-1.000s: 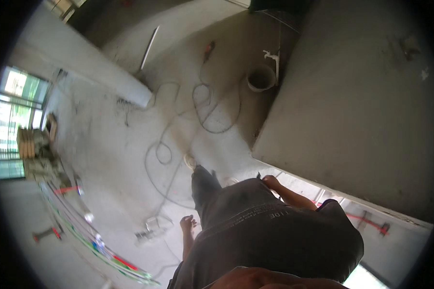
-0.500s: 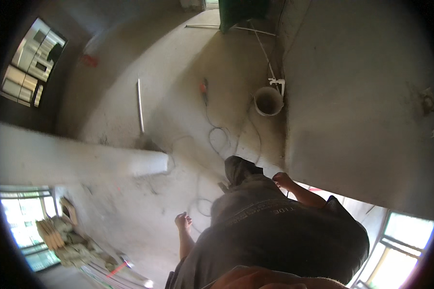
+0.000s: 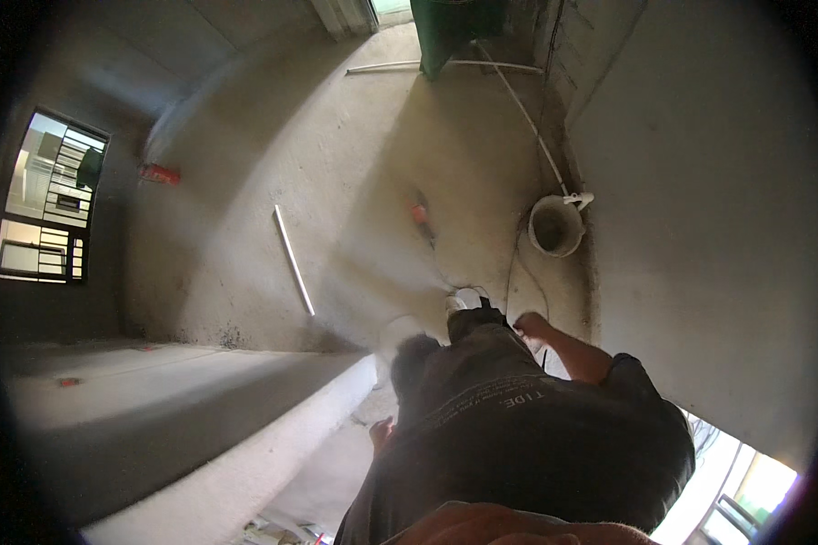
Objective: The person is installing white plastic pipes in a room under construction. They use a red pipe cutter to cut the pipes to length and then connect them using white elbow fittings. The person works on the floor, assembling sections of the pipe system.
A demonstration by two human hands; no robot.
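Observation:
My left hand (image 3: 382,434) hangs low beside my dark shirt (image 3: 518,445), partly hidden by it, with its fingers not clear to see. My right hand (image 3: 532,327) is at my right side with the fingers curled in. A thin dark line shows just below it, but what it holds, if anything, I cannot make out. Ahead on the floor lies a red and dark corded tool (image 3: 419,213), nearest my feet of the loose things. To the right of it a round grey bucket (image 3: 534,227) stands by the wall.
A white pipe (image 3: 294,259) lies on the floor at left. Longer pipes (image 3: 527,127) run by a green sheet (image 3: 454,36) at the far end. A low wall edge (image 3: 273,427) is close on my left, a tall wall (image 3: 700,218) on my right. Cords trail near my feet.
I have walked forward past the wall end on my left, and the view has turned. My left hand has drawn back against my shirt. The right hand stays at my side.

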